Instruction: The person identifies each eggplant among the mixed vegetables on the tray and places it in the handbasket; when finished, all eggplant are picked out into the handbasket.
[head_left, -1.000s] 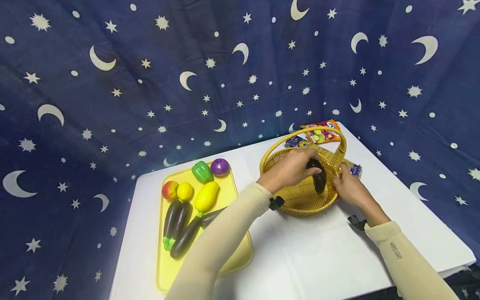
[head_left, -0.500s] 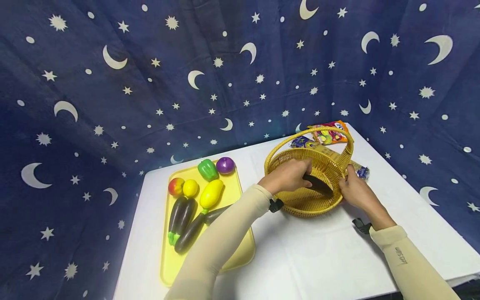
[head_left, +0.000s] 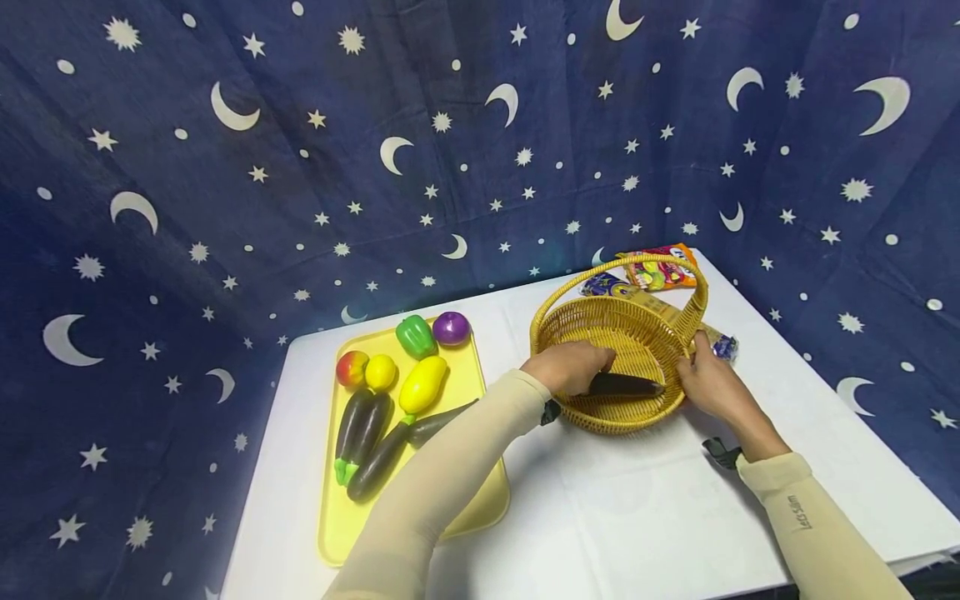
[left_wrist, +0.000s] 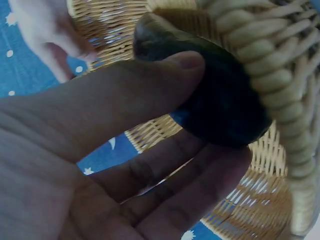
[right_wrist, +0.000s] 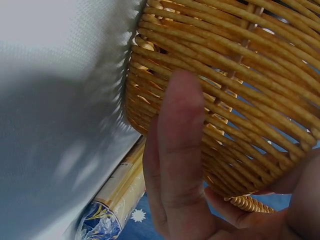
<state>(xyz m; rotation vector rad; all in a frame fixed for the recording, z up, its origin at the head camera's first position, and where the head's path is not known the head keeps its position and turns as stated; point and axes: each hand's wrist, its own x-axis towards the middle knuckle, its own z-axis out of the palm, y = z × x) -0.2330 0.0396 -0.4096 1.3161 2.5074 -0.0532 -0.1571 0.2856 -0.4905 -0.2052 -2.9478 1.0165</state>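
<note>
My left hand [head_left: 572,367] reaches into the yellow wicker basket [head_left: 592,312] and holds a dark eggplant [head_left: 626,384] low inside it. The eggplant lies roughly level, its tip pointing right. In the left wrist view, the thumb and fingers pinch the eggplant [left_wrist: 225,100] beside the braided basket rim [left_wrist: 277,90]. At the basket's right side, near the handle's foot, my right hand [head_left: 712,383] grips the rim. The right wrist view has its fingers [right_wrist: 182,125] against the outside of the woven wall [right_wrist: 240,90]. The eggplant's near end is hidden by the left hand.
On the left, a yellow tray [head_left: 480,508] bears several eggplants [head_left: 378,458], a yellow mango-like fruit [head_left: 423,383], a lemon [head_left: 381,372], a red-yellow fruit [head_left: 351,368], a green pepper [head_left: 416,336] and a purple ball-shaped vegetable [head_left: 451,328]. Behind the basket lie a noodle-like packet [head_left: 648,302] and an orange bag [head_left: 663,271].
The left hand has lowered the eggplant inside the basket and swung it from near upright to roughly level. The right hand stays on the rim. The head view has shifted slightly.
</note>
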